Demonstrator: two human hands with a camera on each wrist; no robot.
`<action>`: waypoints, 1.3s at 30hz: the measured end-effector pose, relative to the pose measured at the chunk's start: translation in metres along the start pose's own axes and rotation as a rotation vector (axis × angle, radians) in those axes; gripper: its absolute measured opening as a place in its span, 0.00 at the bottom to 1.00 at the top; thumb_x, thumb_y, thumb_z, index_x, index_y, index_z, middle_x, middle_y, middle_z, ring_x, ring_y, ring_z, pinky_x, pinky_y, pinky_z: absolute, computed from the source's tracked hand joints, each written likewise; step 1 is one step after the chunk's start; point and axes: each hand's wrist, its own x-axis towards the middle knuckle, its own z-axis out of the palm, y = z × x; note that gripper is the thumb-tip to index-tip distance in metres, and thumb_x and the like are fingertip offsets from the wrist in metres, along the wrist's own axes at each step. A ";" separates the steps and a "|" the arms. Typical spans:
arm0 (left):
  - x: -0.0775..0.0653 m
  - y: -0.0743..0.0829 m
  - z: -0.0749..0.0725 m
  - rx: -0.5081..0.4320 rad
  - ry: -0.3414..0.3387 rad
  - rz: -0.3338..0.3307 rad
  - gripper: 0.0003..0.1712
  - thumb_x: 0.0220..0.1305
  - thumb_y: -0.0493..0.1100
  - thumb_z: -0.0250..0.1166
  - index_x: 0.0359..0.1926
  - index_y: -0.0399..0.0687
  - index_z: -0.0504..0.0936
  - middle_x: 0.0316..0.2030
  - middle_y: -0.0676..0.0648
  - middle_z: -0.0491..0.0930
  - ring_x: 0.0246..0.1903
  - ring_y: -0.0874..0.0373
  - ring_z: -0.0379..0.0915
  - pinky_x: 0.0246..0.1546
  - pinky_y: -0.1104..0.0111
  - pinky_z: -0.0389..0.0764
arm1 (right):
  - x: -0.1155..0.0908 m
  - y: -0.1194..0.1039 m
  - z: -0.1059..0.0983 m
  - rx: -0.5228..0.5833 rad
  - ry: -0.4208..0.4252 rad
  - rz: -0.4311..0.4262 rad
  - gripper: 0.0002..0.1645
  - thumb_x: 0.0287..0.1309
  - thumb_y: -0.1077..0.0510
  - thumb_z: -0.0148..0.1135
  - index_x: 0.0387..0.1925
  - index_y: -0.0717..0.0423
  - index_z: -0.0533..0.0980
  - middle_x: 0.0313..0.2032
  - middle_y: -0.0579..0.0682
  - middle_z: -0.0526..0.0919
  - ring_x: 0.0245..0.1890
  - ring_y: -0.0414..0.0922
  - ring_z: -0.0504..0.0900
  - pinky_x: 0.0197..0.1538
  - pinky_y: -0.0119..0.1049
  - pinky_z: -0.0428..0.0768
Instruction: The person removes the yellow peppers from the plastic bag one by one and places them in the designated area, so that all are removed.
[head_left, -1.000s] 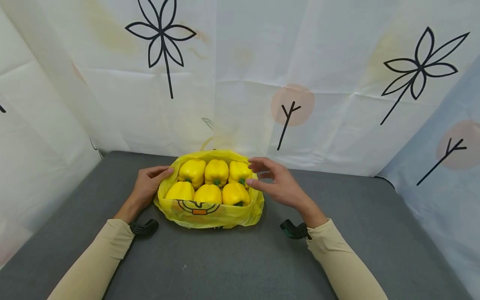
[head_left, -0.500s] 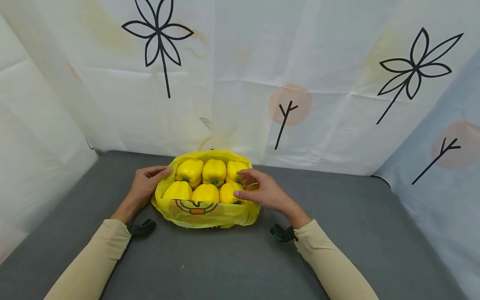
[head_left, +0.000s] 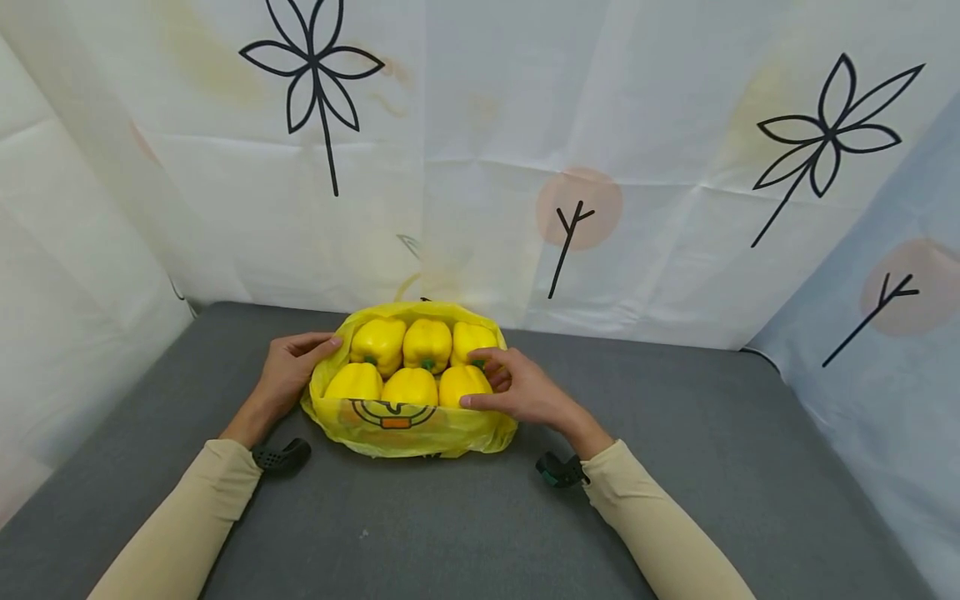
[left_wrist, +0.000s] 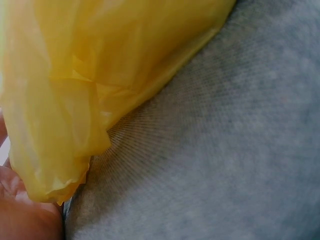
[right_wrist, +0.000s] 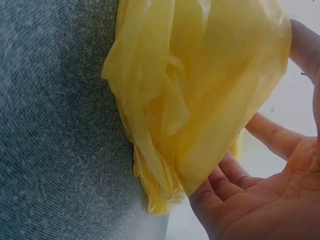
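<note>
Several yellow bell peppers [head_left: 427, 343] sit in two rows inside an open-topped yellow plastic bag [head_left: 420, 429]. My left hand [head_left: 288, 375] holds the bag's left rim, its thumb over the edge; the left wrist view shows the crinkled bag side next to a sliver of that hand. Reaching over the right rim, my right hand [head_left: 521, 387] has its fingers and thumb curled about the front right bell pepper [head_left: 460, 383]. Seen from the right wrist, the bag's side hides the fingertips and that pepper.
The bag rests on a grey cloth-covered table [head_left: 420, 533]. Behind it hangs a white curtain [head_left: 487, 108] with flower and twig drawings, and more curtain closes both sides. Dark straps [head_left: 561, 471] show at both wrists.
My right hand has moved left and down from above the right rim onto the front right pepper, its fingers closing around it. The left hand stays on the bag rim.
</note>
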 end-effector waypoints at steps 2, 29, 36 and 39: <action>0.000 0.000 0.000 0.002 0.002 -0.002 0.16 0.71 0.40 0.66 0.54 0.34 0.86 0.40 0.58 0.87 0.39 0.64 0.84 0.39 0.73 0.85 | 0.000 0.001 0.000 0.009 -0.010 -0.001 0.41 0.61 0.46 0.72 0.72 0.51 0.69 0.59 0.57 0.72 0.51 0.49 0.78 0.54 0.46 0.80; 0.000 0.001 0.001 0.052 0.026 -0.026 0.17 0.70 0.43 0.68 0.54 0.35 0.86 0.39 0.60 0.87 0.39 0.66 0.84 0.38 0.74 0.85 | 0.001 0.006 0.004 0.001 -0.123 -0.010 0.48 0.54 0.47 0.78 0.72 0.52 0.66 0.60 0.51 0.74 0.53 0.47 0.77 0.53 0.41 0.80; 0.001 0.001 0.001 0.057 0.016 -0.028 0.18 0.71 0.43 0.67 0.54 0.34 0.85 0.40 0.60 0.87 0.39 0.66 0.84 0.38 0.74 0.85 | 0.001 0.005 0.002 0.054 -0.093 -0.009 0.48 0.52 0.49 0.79 0.72 0.52 0.67 0.57 0.51 0.76 0.51 0.46 0.79 0.51 0.40 0.82; 0.001 0.001 0.001 0.043 0.013 -0.027 0.17 0.71 0.42 0.67 0.54 0.34 0.86 0.40 0.60 0.87 0.39 0.66 0.84 0.38 0.73 0.85 | 0.001 0.004 0.000 0.090 -0.068 -0.006 0.47 0.52 0.50 0.79 0.71 0.51 0.67 0.56 0.51 0.76 0.51 0.47 0.79 0.51 0.41 0.83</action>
